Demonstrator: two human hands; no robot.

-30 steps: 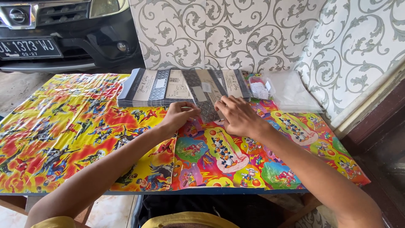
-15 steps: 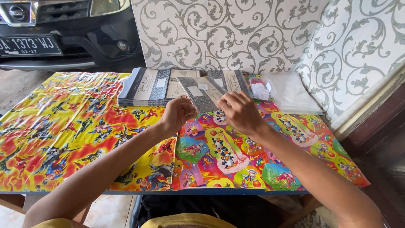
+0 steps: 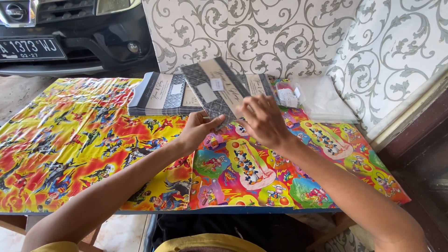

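Card in hand: a flat rectangular card (image 3: 217, 91) with a cream middle panel, dark grey patterned bands down both long sides and a small pale label stuck near its centre; it looks glossy, as if sleeved in clear plastic.
Card position: lifted off the worktop (image 3: 70, 140), tilted with its far end raised toward the wall, above the far edge near the middle.
My left hand (image 3: 196, 130): fingers closed in a pinch on the card's near corner, thumb on top.
My right hand (image 3: 263, 122): fingers curled onto the near end of the same card, fingertips pressing its edge; palm faces down.
Stack: a pile of the same grey-and-cream cards (image 3: 161, 95) lies along the far edge, just left of the held card and partly behind it.
More cards: another one (image 3: 259, 84) shows at the far edge behind my right hand.
Clear plastic sleeves (image 3: 324, 100): a loose heap toward the far right corner, with a small packet (image 3: 287, 95) touching its left side.
Worktop cover: bright cartoon-printed plastic sheet, red and yellow on the left, multicoloured on the right.
Beyond the far left corner: the front of a dark car (image 3: 70, 32).
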